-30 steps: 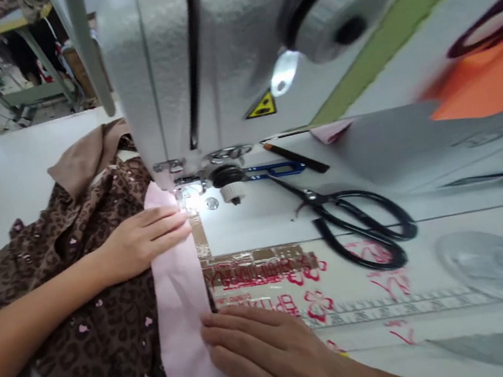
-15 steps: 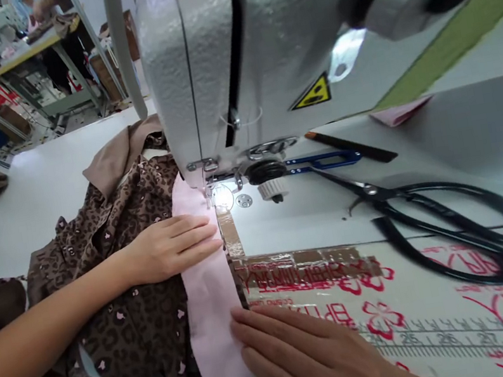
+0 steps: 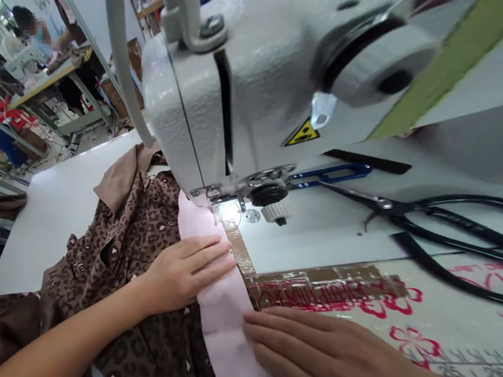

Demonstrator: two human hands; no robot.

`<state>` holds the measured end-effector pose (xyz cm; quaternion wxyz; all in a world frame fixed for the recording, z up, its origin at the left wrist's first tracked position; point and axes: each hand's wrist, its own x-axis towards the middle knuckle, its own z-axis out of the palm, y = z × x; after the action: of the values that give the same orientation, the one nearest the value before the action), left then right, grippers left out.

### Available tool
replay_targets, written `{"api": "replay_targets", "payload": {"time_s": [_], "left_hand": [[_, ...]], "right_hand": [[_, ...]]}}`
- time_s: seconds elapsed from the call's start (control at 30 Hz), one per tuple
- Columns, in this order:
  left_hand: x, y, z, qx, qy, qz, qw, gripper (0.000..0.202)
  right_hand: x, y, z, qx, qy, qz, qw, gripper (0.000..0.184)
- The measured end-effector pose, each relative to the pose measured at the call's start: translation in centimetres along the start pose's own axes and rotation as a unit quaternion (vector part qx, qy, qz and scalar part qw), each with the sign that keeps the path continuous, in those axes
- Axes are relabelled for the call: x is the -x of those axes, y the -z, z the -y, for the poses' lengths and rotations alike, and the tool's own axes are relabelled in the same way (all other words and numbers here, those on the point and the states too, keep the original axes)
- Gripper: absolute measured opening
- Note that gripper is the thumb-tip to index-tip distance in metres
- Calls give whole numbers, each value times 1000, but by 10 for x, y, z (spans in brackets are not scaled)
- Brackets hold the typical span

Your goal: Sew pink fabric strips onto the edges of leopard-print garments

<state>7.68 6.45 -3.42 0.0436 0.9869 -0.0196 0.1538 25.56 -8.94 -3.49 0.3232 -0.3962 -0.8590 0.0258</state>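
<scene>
My left hand (image 3: pixel 192 270) lies flat, its fingers stretched over a pink fabric strip (image 3: pixel 228 321) just in front of the sewing machine's presser foot (image 3: pixel 218 213). Close by on the right, my right hand (image 3: pixel 307 349) rests with extended fingers on the strip's right edge. Under the pink strip and my left forearm spreads a brown leopard-print garment (image 3: pixel 163 351) with small pink marks. Its plain brown part (image 3: pixel 119 178) reaches behind the machine head. A lamp lights the needle plate (image 3: pixel 230 212); the stitching point itself is too small to make out.
Large black-handled scissors (image 3: pixel 392 207) lie right of the needle, beside blue thread snips (image 3: pixel 333 175) and a dark flat strip (image 3: pixel 372 162). The sewing machine (image 3: pixel 263 83) stands over the table. A printed ruler (image 3: pixel 483 362) runs along the front. A co-worker (image 3: pixel 43 40) sits at another machine.
My view has tilted upward, so more of the machine's top and the co-worker now show. Both hands stay flat on the pink strip, with little visible shift relative to the needle.
</scene>
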Motion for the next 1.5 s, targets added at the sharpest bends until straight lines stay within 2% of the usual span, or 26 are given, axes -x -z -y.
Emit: {"api": "replay_targets", "payload": {"time_s": [0.1,0.27,0.37,0.47,0.67,0.9,1.1,1.23,1.37,1.5], "left_hand": [[-3,3,4,-11,-7,9,1000,29],[0,6,-14,21,42,7,999,38],[4,3,-19,27,48,-5,998,37],[6,0,-21,10,42,7,999,33],[4,-5,-23,63,110,-3,992,33],[19,-2,-7,20,66,74,995,39],[16,1,-6,10,52,111,992,42],[16,1,-8,16,51,113,992,46],[16,0,-7,19,39,106,993,44],[9,-1,7,7,21,86,996,40]], "right_hand": [[-14,2,-6,-17,0,-10,1000,44],[-26,12,-12,-48,33,-9,998,38],[-23,14,-13,-37,41,0,998,39],[-14,9,-13,-3,65,12,998,38],[-8,6,-13,4,96,5,995,34],[-15,1,-12,-11,105,1,994,33],[-12,1,-13,6,110,8,994,32],[-6,-1,-12,6,115,3,993,29],[-3,-4,-9,18,100,20,995,36],[-10,-2,-17,54,100,8,994,42]]}}
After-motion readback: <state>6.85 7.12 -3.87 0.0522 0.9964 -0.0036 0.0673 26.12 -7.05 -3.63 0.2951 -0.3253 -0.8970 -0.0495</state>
